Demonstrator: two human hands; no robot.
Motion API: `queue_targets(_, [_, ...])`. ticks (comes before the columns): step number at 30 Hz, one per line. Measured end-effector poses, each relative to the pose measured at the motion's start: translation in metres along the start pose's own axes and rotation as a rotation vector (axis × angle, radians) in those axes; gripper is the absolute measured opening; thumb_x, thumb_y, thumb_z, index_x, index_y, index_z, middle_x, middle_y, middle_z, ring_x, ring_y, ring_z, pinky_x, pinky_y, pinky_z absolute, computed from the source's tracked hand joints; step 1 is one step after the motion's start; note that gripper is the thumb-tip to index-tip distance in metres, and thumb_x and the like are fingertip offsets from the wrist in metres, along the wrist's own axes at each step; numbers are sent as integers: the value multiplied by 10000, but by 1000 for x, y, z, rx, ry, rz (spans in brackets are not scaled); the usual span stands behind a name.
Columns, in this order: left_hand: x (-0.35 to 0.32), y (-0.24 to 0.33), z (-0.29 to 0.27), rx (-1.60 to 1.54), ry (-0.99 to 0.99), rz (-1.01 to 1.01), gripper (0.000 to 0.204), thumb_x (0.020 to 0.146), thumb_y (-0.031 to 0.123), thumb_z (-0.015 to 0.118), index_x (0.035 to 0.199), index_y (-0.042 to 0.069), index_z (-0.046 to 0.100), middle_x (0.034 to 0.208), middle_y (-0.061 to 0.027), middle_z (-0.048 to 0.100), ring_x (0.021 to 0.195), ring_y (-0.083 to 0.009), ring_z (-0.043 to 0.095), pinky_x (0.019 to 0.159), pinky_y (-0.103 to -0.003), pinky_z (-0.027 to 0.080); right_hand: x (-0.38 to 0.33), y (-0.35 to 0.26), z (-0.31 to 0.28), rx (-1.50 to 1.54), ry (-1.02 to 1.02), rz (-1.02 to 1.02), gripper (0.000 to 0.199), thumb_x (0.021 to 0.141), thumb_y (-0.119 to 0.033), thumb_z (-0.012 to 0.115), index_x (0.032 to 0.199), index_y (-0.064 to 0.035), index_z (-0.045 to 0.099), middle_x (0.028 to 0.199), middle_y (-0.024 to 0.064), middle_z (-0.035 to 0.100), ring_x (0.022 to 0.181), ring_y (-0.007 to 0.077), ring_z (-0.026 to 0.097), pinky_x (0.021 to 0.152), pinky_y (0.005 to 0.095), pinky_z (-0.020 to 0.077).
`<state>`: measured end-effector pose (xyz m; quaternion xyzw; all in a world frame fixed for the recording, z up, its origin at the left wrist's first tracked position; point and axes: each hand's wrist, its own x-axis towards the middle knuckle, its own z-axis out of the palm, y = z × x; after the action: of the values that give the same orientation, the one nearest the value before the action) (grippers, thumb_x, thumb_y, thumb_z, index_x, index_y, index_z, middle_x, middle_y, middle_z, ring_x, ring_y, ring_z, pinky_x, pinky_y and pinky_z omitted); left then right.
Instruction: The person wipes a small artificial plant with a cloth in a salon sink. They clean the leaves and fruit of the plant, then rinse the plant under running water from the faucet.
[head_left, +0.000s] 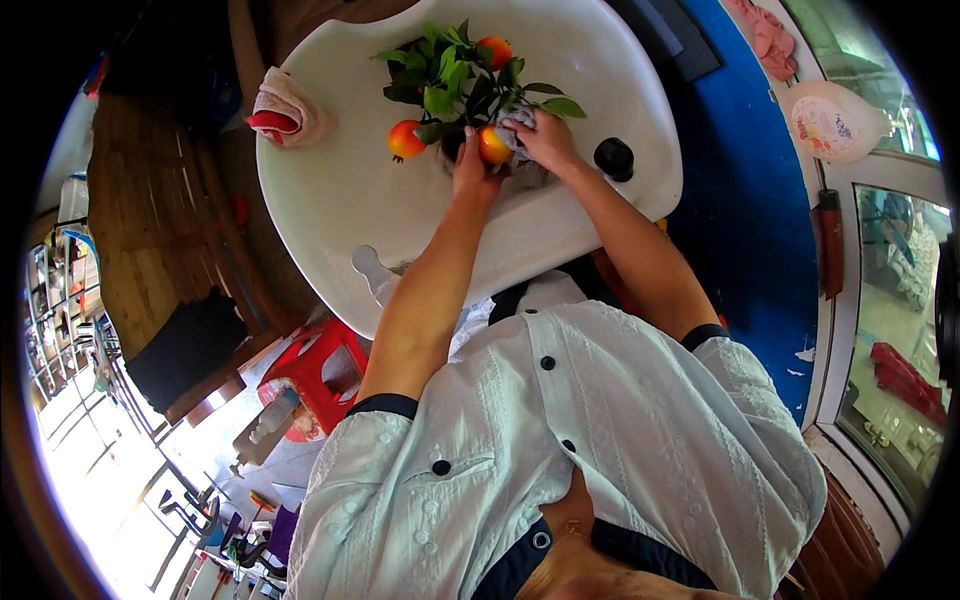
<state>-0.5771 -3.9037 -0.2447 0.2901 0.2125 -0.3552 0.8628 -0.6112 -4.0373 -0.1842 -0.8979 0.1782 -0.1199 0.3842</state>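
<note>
Head view: what did you notice nearest, from where we stood?

Nearest was a white shirt (620,420), crinkled and patterned, with round black buttons and navy trim. Bare forearms stretched from its short sleeves toward the basin.

And the hands?

The right hand (548,140) was closed round a bunched grey cloth (517,126), soft and rumpled, against an orange-red fruit (493,146). The left hand (476,170) was half curled at the same fruit, thumb raised beside it. Whether it gripped the fruit or something behind, I couldn't tell.

Where was the plant?

The plant (450,75) stood out within the white basin (340,210), its base mostly hidden by the hands. It had glossy, pointed leaves and more round orange-red fruits. The basin was smooth and broadly curved, with a squat black knob (614,159) to the right and a fluffy pinkish towel (292,105) folded over the left rim.

Farther out?

To the left, a glossy red stool (312,362) and a grained plank surface (150,230) with dark fabric (188,345) draped on it. To the right, a scuffed blue panel (745,200).

Any writing?

A pale, rounded balloon (832,122) before the glass carried coloured print, too small for me to read.
</note>
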Motion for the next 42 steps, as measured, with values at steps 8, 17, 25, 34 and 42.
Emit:
queue_targets(8, [-13,5,6,28,53,82,290,878,342,518,1121,199,451,1126,-32,505,1057,-246,470,850,-526,394,-12,-61,-31,-107,-328,25,445,766,-436,599,924,-19,589,808,186,619,751,357,590,668,412,462])
queue_targets(17, [-46,7,41,109,185,-27,315,888,320,450,1157,155,441,1158,-17,492,1056,-243,467,925,-481,342,1,14,-10,248,-143,61,343,751,-280,650,997,-46,603,895,160,631,815,311,604,718,371,461])
queue_targets(25, [-36,8,27,-5,17,20,335,846,332,459,1103,119,489,1184,-71,484,1047,-278,469,943,-479,317,-4,-39,-10,21,-280,129,469,723,-386,677,983,-5,590,876,159,625,829,237,600,758,322,451])
queue_targets(34, [-36,13,26,-45,77,-50,301,805,259,501,1079,132,507,1077,-59,553,1027,-246,501,913,-440,363,4,16,23,378,-263,420,320,751,-217,614,914,58,602,860,121,621,732,163,578,627,301,449])
queue_targets(42, [-43,18,40,85,216,108,310,797,232,582,1059,86,505,1019,-48,565,955,-220,537,833,-369,439,2,-3,-4,355,-231,339,272,795,-141,518,1003,26,571,870,80,619,735,144,570,638,294,458])
